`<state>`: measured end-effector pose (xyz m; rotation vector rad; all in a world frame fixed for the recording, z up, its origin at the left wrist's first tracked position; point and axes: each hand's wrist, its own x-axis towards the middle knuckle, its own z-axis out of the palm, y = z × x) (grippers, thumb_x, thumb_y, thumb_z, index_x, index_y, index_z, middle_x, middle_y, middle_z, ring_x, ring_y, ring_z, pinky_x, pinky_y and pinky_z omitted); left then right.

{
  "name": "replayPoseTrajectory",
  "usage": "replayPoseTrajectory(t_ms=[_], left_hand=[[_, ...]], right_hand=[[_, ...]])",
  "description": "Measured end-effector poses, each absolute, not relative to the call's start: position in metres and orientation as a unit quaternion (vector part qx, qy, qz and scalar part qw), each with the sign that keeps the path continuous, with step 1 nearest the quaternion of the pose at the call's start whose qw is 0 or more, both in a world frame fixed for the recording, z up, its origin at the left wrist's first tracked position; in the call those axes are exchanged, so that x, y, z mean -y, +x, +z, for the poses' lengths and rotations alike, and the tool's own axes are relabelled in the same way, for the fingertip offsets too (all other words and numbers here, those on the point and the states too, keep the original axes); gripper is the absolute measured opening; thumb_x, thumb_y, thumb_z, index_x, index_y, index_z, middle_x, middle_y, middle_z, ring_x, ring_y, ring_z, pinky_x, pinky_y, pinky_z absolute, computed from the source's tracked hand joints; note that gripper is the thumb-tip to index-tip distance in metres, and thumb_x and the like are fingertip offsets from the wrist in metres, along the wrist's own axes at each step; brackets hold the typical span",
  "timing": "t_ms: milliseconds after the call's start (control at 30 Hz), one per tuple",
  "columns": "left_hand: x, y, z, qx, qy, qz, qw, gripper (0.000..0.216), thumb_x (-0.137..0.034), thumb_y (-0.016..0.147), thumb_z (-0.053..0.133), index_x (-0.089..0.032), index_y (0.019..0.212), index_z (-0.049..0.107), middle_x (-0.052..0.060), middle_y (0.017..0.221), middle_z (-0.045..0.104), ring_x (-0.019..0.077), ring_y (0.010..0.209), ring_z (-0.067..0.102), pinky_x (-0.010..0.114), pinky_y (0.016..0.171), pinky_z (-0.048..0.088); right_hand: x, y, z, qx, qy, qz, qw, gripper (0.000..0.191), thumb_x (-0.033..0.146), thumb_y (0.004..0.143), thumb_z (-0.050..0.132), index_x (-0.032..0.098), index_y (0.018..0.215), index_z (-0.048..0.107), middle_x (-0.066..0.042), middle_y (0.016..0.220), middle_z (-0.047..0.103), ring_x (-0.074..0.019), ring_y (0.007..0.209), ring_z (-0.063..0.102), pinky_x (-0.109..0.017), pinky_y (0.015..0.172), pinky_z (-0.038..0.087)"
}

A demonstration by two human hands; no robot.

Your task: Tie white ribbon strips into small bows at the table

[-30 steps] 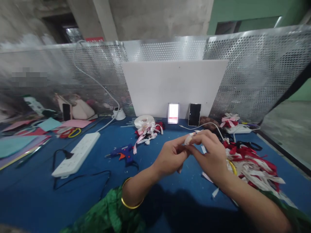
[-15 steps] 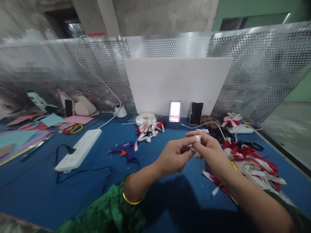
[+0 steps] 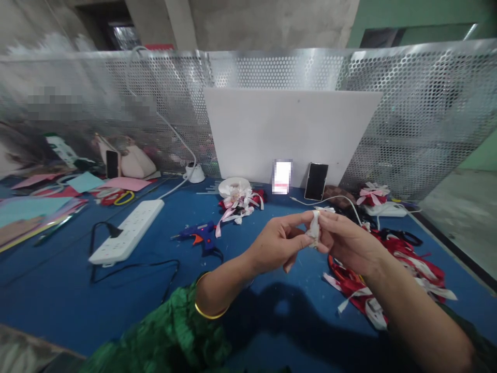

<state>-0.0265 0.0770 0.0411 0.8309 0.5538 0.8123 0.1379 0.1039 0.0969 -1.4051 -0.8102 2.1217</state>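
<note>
Between my two hands, above the blue table, is a small piece of white ribbon, bunched and folded. My left hand pinches its left side between thumb and fingers. From the right, my right hand grips the same ribbon, its fingertips close to those of the left. A blue glue gun with an orange trigger lies on the table left of my hands. Red and white ribbon strips are heaped beside and partly behind my right forearm. Beyond my hands sits a cluster of pink and white ribbon pieces.
A white power strip with a black plug and cable lies at left. Coloured paper sheets and scissors lie farther left, near another person's hand. Two phones lean against a white board; the dark one is on the right.
My fingers have shifted on the white ribbon, and more of it now shows upright between them. My right hand has moved slightly right. The view has turned a little.
</note>
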Motion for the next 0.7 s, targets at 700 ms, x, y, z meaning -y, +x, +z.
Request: replayPoseTrajectory(t_ms=[700], left_hand=[[-0.0791, -0.0268, 0.0460, -0.304, 0.379, 0.419, 0.767, 0.053, -0.027, 0.086, 0.053, -0.025, 0.137, 0.040, 0.007, 0.091, 0.072, 0.0006, 0.029, 0.040, 0.014, 0.030, 0.034]], right_hand=[[-0.0998, 0.1340, 0.0882, 0.420, -0.602, 0.558, 0.387, 0.014, 0.024, 0.071, 0.072, 0.016, 0.070, 0.060, 0.001, 0.065, 0.059, -0.0091, 0.062, 0.055, -0.020, 0.060, 0.046]])
